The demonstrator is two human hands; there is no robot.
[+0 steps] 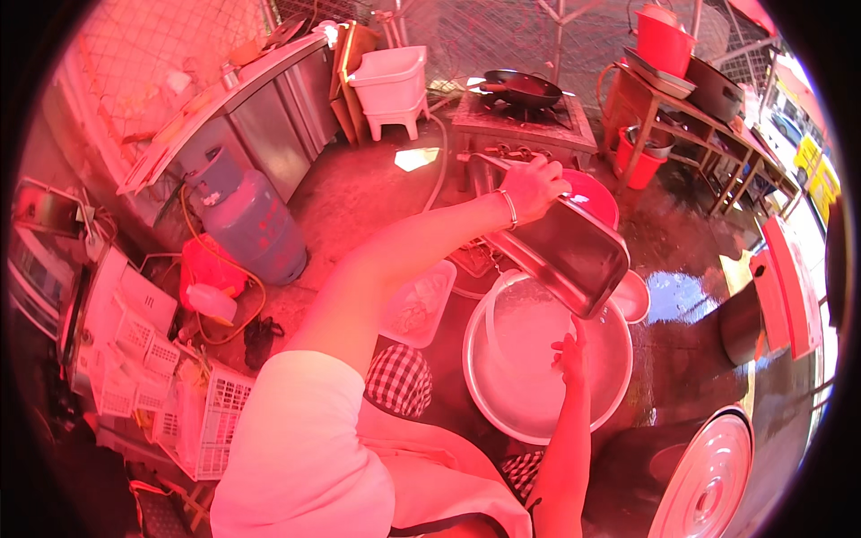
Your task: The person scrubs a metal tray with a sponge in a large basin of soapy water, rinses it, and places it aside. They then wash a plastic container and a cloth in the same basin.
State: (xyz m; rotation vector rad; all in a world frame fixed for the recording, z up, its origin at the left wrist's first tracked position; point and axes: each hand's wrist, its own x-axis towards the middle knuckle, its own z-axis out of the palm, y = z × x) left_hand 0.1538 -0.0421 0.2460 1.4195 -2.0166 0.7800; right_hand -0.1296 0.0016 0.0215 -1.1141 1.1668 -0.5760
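My left hand (pixel 535 188), a bracelet at its wrist, grips the upper long rim of a deep rectangular stainless-steel pan (pixel 565 252). The pan hangs tilted above the far side of a large round metal basin (pixel 518 390) holding water. A pale hose (pixel 494 329) runs over the basin's rim into it. Over the basin, my right hand (pixel 572 356) has its fingers apart, one pointing up at the pan's lower corner; whether it touches the pan I cannot tell. Behind the pan a red basin (pixel 595 198) is partly hidden. A small plastic bowl (pixel 633 296) stands right of the metal basin.
A plastic tub (pixel 420 306) sits left of the basin. A lidded pot (pixel 709 484) stands near right. Ahead is a stove (pixel 525 131) with a wok (pixel 525 87). Left are a gas cylinder (pixel 252 215) and plastic crates (pixel 225 424). Wet floor (pixel 679 363) lies right.
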